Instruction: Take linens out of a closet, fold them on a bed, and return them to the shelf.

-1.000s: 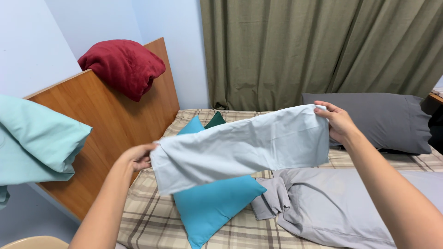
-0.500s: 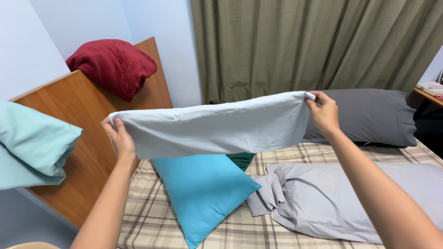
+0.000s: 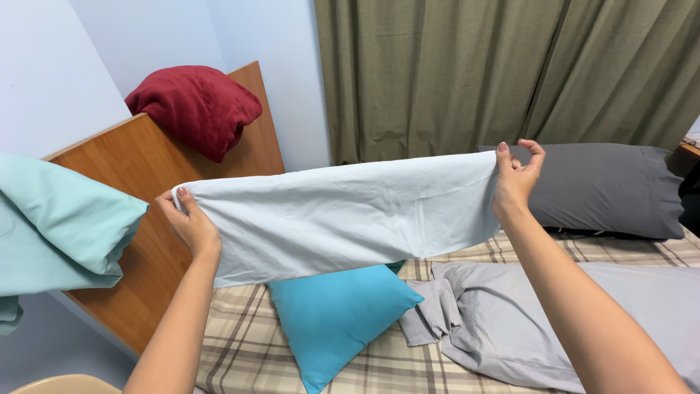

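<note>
1. Pale blue pillowcase [image 3: 343, 215]: stretched wide in the air above the bed, held level at chest height, lower edge sagging slightly toward the left.
2. Left hand [image 3: 191, 225]: closed on the pillowcase's left end, thumb over the top edge, fingers curled behind the cloth.
3. Right hand [image 3: 516, 179]: pinching the right top corner between thumb and forefinger, remaining fingers loosely curved above, not fully clenched.
4. Bright blue cushion [image 3: 339, 314]: lying on the plaid bedsheet [image 3: 240, 350] directly beneath the held cloth, upper part hidden behind it.
5. Light grey pillowcase [image 3: 554, 321]: crumpled on the bed to the right of the cushion, a bunched corner just beside the cushion's edge, partly covered by the right forearm.
6. Dark grey pillow [image 3: 605, 186]: resting at the far side of the bed, behind the right hand, below the olive-green curtain [image 3: 474, 73].
7. Wooden headboard [image 3: 146, 211]: standing along the left side of the bed, behind the left hand.
8. Dark red blanket [image 3: 193, 106]: bundled and draped over the top edge of the headboard.
9. Mint-green bedding [image 3: 58, 226]: folded in a thick heap at the left edge of the view, overlapping the near end of the headboard.
10. Pale wall: visible behind the headboard and left of the curtain.
</note>
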